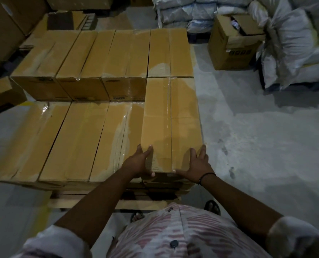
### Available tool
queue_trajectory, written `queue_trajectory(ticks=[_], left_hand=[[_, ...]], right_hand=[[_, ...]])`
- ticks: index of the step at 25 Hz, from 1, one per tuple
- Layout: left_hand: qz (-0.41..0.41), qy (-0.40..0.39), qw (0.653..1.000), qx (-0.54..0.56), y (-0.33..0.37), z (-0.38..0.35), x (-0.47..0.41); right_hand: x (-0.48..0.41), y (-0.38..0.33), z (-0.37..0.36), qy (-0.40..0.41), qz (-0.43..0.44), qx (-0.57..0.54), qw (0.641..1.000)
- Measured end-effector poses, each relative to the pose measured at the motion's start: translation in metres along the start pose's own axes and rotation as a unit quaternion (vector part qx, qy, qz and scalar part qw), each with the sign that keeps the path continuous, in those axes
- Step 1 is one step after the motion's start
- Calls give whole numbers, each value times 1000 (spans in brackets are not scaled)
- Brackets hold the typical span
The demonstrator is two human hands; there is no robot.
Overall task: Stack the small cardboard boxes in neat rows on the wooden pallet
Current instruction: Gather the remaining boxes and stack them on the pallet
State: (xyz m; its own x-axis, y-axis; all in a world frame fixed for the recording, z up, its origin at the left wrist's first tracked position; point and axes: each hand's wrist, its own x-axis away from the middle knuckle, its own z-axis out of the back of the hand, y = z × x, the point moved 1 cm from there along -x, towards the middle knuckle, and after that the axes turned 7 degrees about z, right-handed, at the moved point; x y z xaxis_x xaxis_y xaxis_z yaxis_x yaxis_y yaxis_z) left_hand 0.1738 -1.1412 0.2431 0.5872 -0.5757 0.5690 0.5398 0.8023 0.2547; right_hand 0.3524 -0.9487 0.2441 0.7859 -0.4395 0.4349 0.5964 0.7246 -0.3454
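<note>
A long taped cardboard box (170,120) lies on the upper layer at the near right corner of the stack. My left hand (139,162) grips its near left corner and my right hand (197,163) presses on its near right corner. Behind it another upper-layer box (169,53) sits in line, with a row of upper boxes (80,62) to its left. Lower-layer boxes (62,140) fill the near left. The wooden pallet (91,202) shows under the stack's front edge.
An open carton (229,43) stands on the concrete floor at the right rear, beside white sacks (294,43). Big cartons (4,25) stand along the left wall. My feet (212,206) are at the pallet's front.
</note>
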Motion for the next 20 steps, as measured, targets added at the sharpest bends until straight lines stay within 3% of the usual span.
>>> queue_trajectory(ticks=[5,12,20], left_hand=[[6,-3,1000,3,1,2,0],[-22,35,989,-139,31,17,-3],[-38,11,994,-104,23,12,-4]], right_hand=[[2,0,-2,30,35,91,995],[-1,-1,-2,0,41,120,992],[-5,-15,1,-18,29,148,988]])
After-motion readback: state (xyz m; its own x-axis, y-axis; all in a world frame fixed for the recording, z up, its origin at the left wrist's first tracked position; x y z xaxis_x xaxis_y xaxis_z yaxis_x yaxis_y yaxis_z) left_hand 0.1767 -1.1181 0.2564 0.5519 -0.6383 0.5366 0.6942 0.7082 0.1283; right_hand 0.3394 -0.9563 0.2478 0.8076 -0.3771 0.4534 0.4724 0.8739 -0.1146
